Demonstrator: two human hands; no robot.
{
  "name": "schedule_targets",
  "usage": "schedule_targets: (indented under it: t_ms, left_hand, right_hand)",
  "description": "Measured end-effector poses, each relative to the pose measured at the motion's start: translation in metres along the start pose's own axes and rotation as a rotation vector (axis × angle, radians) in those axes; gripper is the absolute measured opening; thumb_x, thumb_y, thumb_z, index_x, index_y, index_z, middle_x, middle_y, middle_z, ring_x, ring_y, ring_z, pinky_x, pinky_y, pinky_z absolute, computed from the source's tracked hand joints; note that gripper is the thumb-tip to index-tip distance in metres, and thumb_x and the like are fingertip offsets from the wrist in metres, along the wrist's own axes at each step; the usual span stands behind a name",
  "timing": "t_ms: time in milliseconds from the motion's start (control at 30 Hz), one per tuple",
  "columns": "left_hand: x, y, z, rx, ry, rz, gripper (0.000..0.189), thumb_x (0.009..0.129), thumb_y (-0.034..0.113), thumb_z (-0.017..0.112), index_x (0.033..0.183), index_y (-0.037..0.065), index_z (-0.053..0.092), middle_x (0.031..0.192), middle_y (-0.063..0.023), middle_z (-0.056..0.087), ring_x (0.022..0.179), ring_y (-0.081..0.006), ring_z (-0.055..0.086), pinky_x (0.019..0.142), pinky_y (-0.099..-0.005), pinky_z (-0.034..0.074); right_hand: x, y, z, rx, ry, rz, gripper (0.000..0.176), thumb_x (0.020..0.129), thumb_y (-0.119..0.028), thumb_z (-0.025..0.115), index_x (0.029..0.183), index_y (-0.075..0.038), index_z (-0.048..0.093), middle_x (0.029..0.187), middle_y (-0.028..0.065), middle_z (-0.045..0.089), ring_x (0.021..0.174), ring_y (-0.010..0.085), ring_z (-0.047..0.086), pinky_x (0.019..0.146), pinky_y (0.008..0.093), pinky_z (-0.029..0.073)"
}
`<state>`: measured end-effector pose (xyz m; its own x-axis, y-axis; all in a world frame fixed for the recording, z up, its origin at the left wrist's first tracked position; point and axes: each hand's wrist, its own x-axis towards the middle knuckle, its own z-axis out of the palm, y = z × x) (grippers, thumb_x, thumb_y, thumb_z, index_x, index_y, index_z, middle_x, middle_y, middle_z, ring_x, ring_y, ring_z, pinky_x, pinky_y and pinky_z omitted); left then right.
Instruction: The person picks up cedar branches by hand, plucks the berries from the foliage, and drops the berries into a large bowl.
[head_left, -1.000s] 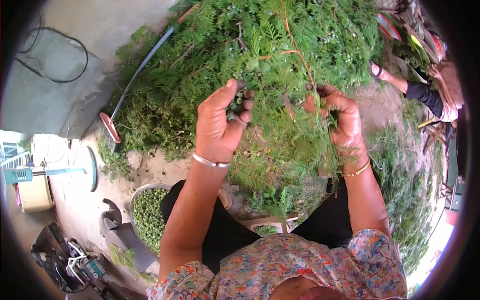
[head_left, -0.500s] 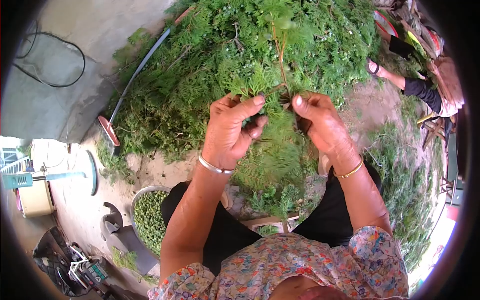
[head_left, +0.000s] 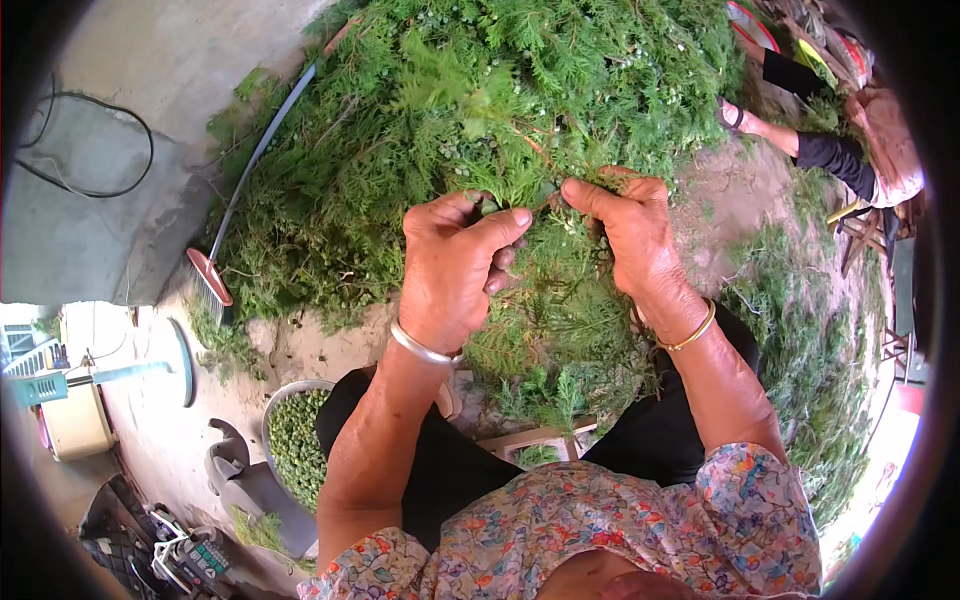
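My left hand [head_left: 445, 262] is closed, thumb against curled fingers, at the leafy part of an evergreen branch [head_left: 536, 148]. A dark greenish bit shows by its fingertips, too small to name. Opposite it, my right hand [head_left: 632, 232] pinches the branch's thin brown stem between thumb and fingers. The branch's flat green sprays reach up and forward, partly blurred. Below and between the hands, more green sprays [head_left: 540, 300] lie over my lap. Just beyond both hands rises a big pile of cut evergreen branches [head_left: 330, 190], dotted with small pale green cones.
A metal basin [head_left: 268, 412] of small green cones stands by my left knee, beside a grey curved object [head_left: 255, 490]. A broom [head_left: 212, 280] leans on the pile. At the right, another person's legs [head_left: 835, 155] show near a wooden stool [head_left: 858, 235]. A fan [head_left: 180, 362] lies left.
The branch has swung from upright to leaning left, its stem now slanting. My right hand has moved slightly left and up; my left hand stays near the same leafy part. The view has shifted slightly.
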<state>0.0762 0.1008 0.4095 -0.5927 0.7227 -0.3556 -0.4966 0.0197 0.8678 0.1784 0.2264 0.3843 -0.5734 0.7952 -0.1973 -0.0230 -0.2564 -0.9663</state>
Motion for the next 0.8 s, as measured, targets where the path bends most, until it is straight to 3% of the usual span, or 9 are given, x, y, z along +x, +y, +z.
schedule_targets:
  t_ms: [100,233,267,333,500,567,633,700,800]
  left_hand:
    - [0.006,-0.012,-0.006,0.269,0.023,0.183,0.011,0.075,0.002,0.068,0.078,0.000,0.057,0.063,-0.0038,0.053,0.047,-0.0059,0.045,0.033,-0.0173,0.028]
    - [0.001,-0.012,-0.013,0.279,-0.014,0.257,0.008,0.078,0.004,0.065,0.080,-0.001,0.059,0.063,-0.0055,0.055,0.044,-0.0062,0.045,0.032,-0.0171,0.029]
    - [0.001,-0.005,-0.020,0.101,-0.032,0.144,0.007,0.080,0.005,0.062,0.083,-0.001,0.059,0.065,-0.0075,0.056,0.045,-0.0076,0.047,0.033,-0.0176,0.031]
    - [0.004,0.005,-0.038,-0.211,-0.149,-0.018,0.014,0.085,0.012,0.055,0.090,-0.001,0.058,0.076,-0.0152,0.059,0.052,-0.0141,0.052,0.037,-0.0205,0.039]
    - [-0.002,0.005,-0.039,-0.398,-0.233,0.076,0.024,0.087,0.023,0.055,0.092,0.000,0.057,0.088,-0.0193,0.057,0.060,-0.0185,0.055,0.040,-0.0234,0.042]
    - [0.000,0.005,-0.038,-0.344,-0.373,0.075,0.025,0.087,0.024,0.055,0.088,-0.001,0.058,0.084,-0.0187,0.057,0.057,-0.0166,0.053,0.040,-0.0209,0.039]
    - [-0.002,0.003,-0.021,-0.262,-0.273,0.129,0.019,0.084,0.018,0.060,0.084,-0.001,0.061,0.075,-0.0147,0.058,0.051,-0.0121,0.050,0.039,-0.0194,0.035]
    - [-0.002,0.000,-0.006,0.108,-0.088,0.259,0.010,0.079,0.009,0.065,0.081,-0.001,0.064,0.065,-0.0086,0.058,0.047,-0.0081,0.047,0.038,-0.0197,0.033]
    - [0.007,-0.016,-0.003,0.419,0.025,0.409,0.012,0.075,0.003,0.069,0.084,-0.004,0.064,0.065,-0.0034,0.059,0.052,-0.0045,0.049,0.042,-0.0184,0.036]
  right_hand:
    - [0.000,-0.004,-0.001,-0.067,0.011,-0.035,0.009,0.073,-0.006,0.069,0.070,0.000,0.063,0.058,-0.0018,0.055,0.047,0.0058,0.041,0.044,0.0228,0.031]
    - [0.019,-0.005,-0.022,-0.031,0.107,-0.121,0.009,0.075,-0.006,0.067,0.070,0.000,0.063,0.058,-0.0016,0.054,0.047,0.0060,0.040,0.045,0.0227,0.031]
    - [0.016,-0.016,-0.022,0.046,0.139,-0.157,0.013,0.077,-0.009,0.069,0.081,0.001,0.062,0.062,0.0001,0.058,0.050,0.0071,0.046,0.046,0.0235,0.035]
    - [0.019,-0.018,-0.027,0.006,0.146,-0.191,0.011,0.078,-0.008,0.067,0.073,-0.001,0.060,0.059,-0.0013,0.053,0.048,0.0067,0.043,0.046,0.0231,0.033]
    - [0.012,-0.017,-0.022,-0.001,0.130,-0.220,0.021,0.080,-0.008,0.065,0.062,-0.005,0.055,0.056,-0.0030,0.049,0.050,0.0055,0.041,0.046,0.0230,0.033]
    - [0.008,-0.010,-0.021,-0.064,0.048,-0.229,0.020,0.080,-0.009,0.065,0.063,-0.004,0.056,0.056,-0.0035,0.049,0.050,0.0050,0.041,0.046,0.0230,0.033]
    - [0.004,-0.007,-0.017,-0.126,-0.034,-0.243,0.019,0.080,-0.010,0.065,0.064,-0.004,0.057,0.057,-0.0040,0.050,0.050,0.0044,0.041,0.046,0.0231,0.033]
    - [-0.002,-0.008,-0.012,-0.303,-0.148,-0.206,0.015,0.080,-0.010,0.065,0.069,-0.002,0.059,0.058,-0.0053,0.051,0.052,0.0028,0.041,0.045,0.0226,0.033]
    - [-0.003,-0.001,-0.008,-0.316,-0.221,-0.304,0.013,0.081,-0.009,0.065,0.073,0.000,0.060,0.059,-0.0054,0.052,0.054,0.0023,0.043,0.046,0.0227,0.035]
